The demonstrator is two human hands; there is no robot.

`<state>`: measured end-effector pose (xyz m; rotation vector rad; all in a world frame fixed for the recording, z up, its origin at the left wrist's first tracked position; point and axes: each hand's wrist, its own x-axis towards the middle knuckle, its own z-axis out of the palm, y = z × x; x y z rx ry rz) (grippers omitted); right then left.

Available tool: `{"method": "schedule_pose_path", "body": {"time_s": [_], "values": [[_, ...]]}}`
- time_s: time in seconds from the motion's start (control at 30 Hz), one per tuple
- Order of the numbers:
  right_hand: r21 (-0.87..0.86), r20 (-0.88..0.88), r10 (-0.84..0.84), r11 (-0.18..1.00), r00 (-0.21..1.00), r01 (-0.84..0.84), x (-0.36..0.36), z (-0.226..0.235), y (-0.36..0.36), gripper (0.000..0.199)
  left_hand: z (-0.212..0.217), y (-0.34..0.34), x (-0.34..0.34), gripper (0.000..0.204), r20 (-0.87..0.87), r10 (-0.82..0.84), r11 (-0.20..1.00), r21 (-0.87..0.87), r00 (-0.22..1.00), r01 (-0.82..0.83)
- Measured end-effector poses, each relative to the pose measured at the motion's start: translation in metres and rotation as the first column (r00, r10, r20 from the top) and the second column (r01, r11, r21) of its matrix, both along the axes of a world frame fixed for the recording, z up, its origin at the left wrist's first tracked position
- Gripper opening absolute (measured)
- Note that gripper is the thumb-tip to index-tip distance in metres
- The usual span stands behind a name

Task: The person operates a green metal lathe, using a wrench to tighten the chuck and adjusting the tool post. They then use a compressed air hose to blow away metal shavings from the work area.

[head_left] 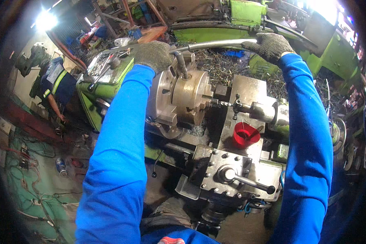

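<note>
Both my hands wear dark knitted work gloves. My right hand (pixel 269 46) is closed round the far right end of a long metal pipe (pixel 219 43). The pipe runs left to the top of a chuck key (pixel 182 65), which stands in the rim of the lathe chuck (pixel 187 93). My left hand (pixel 153 55) is closed at the left end of the key's handle, above the chuck; its fingers are partly hidden. A drill bit (pixel 223 103) in the tailstock (pixel 272 112) points at the workpiece (pixel 208 99) in the chuck jaws.
A red cup (pixel 246 136) sits on the carriage, behind the tool post (pixel 227 174) and its lever. Metal shavings (pixel 219 67) lie behind the lathe. Tools (pixel 105 65) rest on the headstock. At the left, another person (pixel 59 83) bends down. Cables (pixel 38 195) cross the floor.
</note>
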<state>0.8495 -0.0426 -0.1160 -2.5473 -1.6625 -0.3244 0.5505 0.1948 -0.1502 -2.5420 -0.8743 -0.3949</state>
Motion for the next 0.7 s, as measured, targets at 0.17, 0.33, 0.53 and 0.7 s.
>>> {"method": "schedule_pose_path", "body": {"time_s": [0.17, 0.33, 0.53, 0.7], "values": [[0.117, 0.030, 0.010, 0.993, 0.999, -0.013, 0.000, -0.010, -0.006, 0.089, -0.005, 0.011, 0.001, 0.037, 0.000, -0.065, 0.998, -0.006, 0.998, 0.065], [0.002, 0.002, -0.099, 0.995, 0.995, 0.099, -0.033, 0.008, -0.018, 0.085, -0.002, 0.010, -0.009, 0.036, -0.021, -0.139, 0.990, 0.005, 0.990, 0.139], [0.699, -0.021, 0.100, 0.713, 0.995, -0.056, -0.106, -0.030, -0.124, 0.045, 0.011, 0.024, -0.008, 0.042, 0.040, -0.259, 0.909, -0.328, 0.965, 0.257], [0.737, -0.605, 0.016, 0.390, 0.796, 0.552, -0.205, -0.079, -0.331, 0.032, 0.031, 0.023, 0.004, 0.057, 0.322, -0.410, 0.684, -0.510, 0.853, 0.521]]}}
